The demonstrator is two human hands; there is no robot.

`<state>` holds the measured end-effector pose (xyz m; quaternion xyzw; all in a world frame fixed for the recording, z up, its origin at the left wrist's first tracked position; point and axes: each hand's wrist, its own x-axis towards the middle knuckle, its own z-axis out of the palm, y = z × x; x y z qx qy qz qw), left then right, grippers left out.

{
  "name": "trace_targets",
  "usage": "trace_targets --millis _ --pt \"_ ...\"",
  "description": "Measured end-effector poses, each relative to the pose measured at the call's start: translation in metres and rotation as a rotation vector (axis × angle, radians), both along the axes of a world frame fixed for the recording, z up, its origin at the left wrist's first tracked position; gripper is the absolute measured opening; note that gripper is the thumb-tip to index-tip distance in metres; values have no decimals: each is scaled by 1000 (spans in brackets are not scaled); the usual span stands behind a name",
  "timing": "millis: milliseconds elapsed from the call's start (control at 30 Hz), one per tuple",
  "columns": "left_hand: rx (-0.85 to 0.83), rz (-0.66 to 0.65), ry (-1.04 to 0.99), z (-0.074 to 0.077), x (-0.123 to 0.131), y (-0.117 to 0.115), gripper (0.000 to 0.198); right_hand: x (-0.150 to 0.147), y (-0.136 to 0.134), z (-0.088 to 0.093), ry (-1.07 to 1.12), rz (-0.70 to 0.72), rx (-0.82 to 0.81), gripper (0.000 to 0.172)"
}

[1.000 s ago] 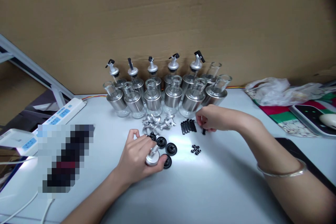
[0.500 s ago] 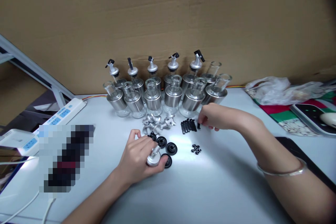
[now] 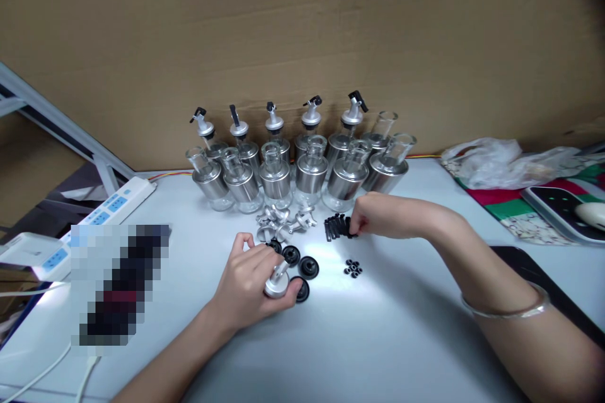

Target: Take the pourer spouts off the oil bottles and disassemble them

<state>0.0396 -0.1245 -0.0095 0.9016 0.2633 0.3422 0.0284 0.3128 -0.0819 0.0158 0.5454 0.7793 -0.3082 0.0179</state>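
My left hand [image 3: 248,283] is closed around a silver bottle pourer top [image 3: 277,282], its narrow spout pointing up between finger and thumb. Under and beside that hand lie several round black stopper discs [image 3: 309,267]. My right hand [image 3: 373,214] pinches at the right end of a row of small black levers [image 3: 336,227]; its fingertips partly cover a black lever. Below the row sits a cluster of tiny black rings [image 3: 353,269]. Behind the discs is a heap of loose silver pourer tops [image 3: 283,220].
Two rows of glass-and-steel bottles [image 3: 309,175] stand at the back, several capped with pourers. On the left are a power strip [image 3: 135,192] and a pixelated dark object [image 3: 123,289] with a cable. A plastic bag [image 3: 501,164] and a white mouse [image 3: 593,214] are at the right.
My right hand has shifted slightly left, bringing its fingertips and the black lever against the row. The row has moved a little. My left hand stays put with the pourer top.
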Motion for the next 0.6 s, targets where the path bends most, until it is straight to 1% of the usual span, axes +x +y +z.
trace_targets --millis 67,200,300,600 --pt "6 2 -4 0 0 0 19 0 1 0 -45 22 -48 29" --pt "12 6 -18 0 0 0 20 0 1 3 -81 46 -76 33" --pt "12 8 -29 0 0 0 20 -3 1 6 -90 49 -73 36" --pt "3 12 -20 0 0 0 19 -16 -7 5 -84 65 -27 55"
